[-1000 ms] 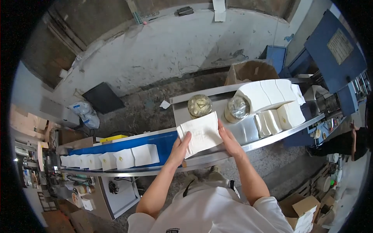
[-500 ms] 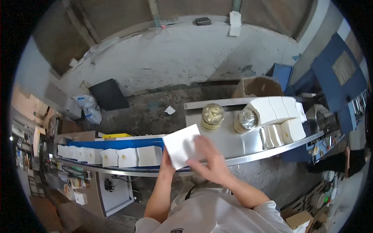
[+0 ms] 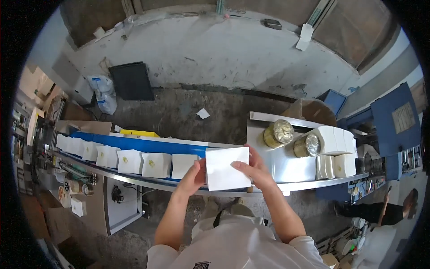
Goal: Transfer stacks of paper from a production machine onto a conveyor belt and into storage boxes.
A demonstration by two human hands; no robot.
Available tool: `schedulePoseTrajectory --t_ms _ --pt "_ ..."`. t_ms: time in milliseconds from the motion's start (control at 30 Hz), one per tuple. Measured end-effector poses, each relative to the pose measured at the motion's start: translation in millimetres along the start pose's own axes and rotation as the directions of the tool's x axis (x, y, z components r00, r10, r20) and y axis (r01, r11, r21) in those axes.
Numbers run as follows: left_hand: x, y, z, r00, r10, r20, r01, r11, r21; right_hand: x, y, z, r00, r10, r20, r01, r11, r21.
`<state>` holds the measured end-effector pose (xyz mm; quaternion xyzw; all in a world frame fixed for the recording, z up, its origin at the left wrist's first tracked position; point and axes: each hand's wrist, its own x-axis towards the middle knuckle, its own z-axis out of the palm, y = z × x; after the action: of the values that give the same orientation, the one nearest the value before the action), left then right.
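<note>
A white square stack of what looks like paper napkins [image 3: 226, 175] is between my two hands, over the front edge where the belt meets the metal table. My right hand [image 3: 260, 172] grips its right side, thumb lying on the top face and fingers behind. Closed against its left edge is my left hand [image 3: 191, 179], thumb up and its other fingers partly hidden. Just left of that hand, a plain white stack [image 3: 183, 165] stands on the blue conveyor belt [image 3: 177, 146]. Further left runs a row of similar stacks [image 3: 156, 166], several with a yellow-green mark.
On the metal table [image 3: 293, 169] stand two round jars, one [image 3: 278, 134] behind the other [image 3: 307, 146]. More white stacks [image 3: 333, 140] fill its right end. Behind are a cardboard box [image 3: 316, 110] and a blue machine cabinet [image 3: 396, 119]. A person in black [image 3: 387, 210] is at far right.
The stack has been turned from tilted to nearly square with me. My right hand has gone from its top face to gripping its right side. The whole view has shifted.
</note>
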<state>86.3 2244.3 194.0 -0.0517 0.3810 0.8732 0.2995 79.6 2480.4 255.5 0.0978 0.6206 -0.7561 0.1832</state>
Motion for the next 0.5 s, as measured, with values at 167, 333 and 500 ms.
schedulePoseTrajectory --t_ms 167,333,500 --pt "22 21 -12 0.991 0.001 -0.135 0.046 0.939 0.340 22 12 20 0.995 0.005 -0.104 -0.024 0.984 -0.176" --pt "64 -14 -65 0.939 0.070 -0.338 0.069 0.921 0.383 9 22 10 0.967 -0.163 -0.196 0.096 0.945 -0.312" --pt "92 -61 -68 0.891 -0.151 -0.429 0.335 0.855 0.395 -33 6 -1 0.973 -0.177 -0.151 0.158 0.979 -0.131"
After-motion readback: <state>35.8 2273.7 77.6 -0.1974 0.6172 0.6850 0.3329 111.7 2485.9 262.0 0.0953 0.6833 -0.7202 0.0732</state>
